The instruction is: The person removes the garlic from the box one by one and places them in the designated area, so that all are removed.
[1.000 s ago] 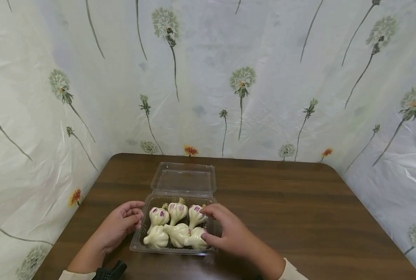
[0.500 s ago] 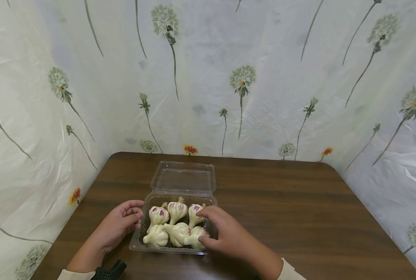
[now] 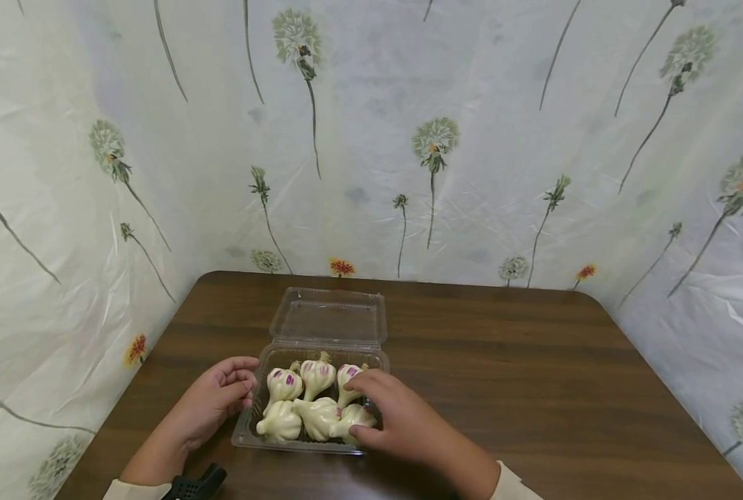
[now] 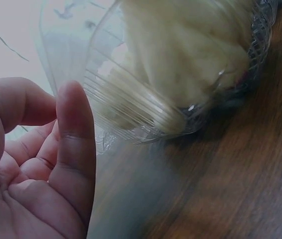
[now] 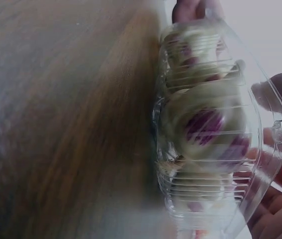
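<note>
A clear plastic clamshell box [image 3: 249, 439] lies with its lid folded back, holding several garlic bulbs, cream white with purple patches. My left hand [image 3: 212, 406] pinches the box's left rim between thumb and forefinger, as the left wrist view shows. Over the right side of the box is my right hand [image 3: 403, 417], forefinger by the back right garlic bulb [image 3: 348, 375] and thumb by the front right garlic bulb [image 3: 353, 418]. Its thumb and fingers are apart; whether they touch the bulbs is hard to tell. In the right wrist view, garlic [image 5: 206, 129] shows through the box's side.
The clear lid [image 3: 328, 316] lies back on the brown wooden table [image 3: 503, 375], behind the box. A pale curtain [image 3: 359, 125] with a dandelion print surrounds the table at the back and sides. A black strap device [image 3: 196, 482] sits on the left wrist.
My right hand has moved slightly left, further over the bulbs on the right. The left hand and the box have stayed in place.
</note>
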A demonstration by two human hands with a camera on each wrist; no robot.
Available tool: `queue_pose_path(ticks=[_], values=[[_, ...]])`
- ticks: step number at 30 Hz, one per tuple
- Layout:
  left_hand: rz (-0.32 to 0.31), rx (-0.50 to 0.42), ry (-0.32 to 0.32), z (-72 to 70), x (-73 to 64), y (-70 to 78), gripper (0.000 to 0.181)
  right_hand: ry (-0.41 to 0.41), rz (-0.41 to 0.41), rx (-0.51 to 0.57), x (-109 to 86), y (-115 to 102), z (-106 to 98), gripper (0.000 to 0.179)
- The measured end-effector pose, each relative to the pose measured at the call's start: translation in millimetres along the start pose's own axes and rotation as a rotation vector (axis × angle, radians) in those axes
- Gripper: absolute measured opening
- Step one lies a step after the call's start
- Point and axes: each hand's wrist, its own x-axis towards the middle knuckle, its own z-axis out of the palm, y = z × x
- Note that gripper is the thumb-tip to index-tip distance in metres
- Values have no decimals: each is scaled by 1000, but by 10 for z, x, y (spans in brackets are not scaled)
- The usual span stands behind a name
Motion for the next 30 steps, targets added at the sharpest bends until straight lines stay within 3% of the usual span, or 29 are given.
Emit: queue_pose_path(ticks=[19, 30], values=[[2, 3, 6, 6, 11, -7, 49, -109, 18, -55, 86, -53, -9, 47], [1, 1, 1, -2, 12, -7, 50, -259, 41, -109, 170, -60, -37, 33]])
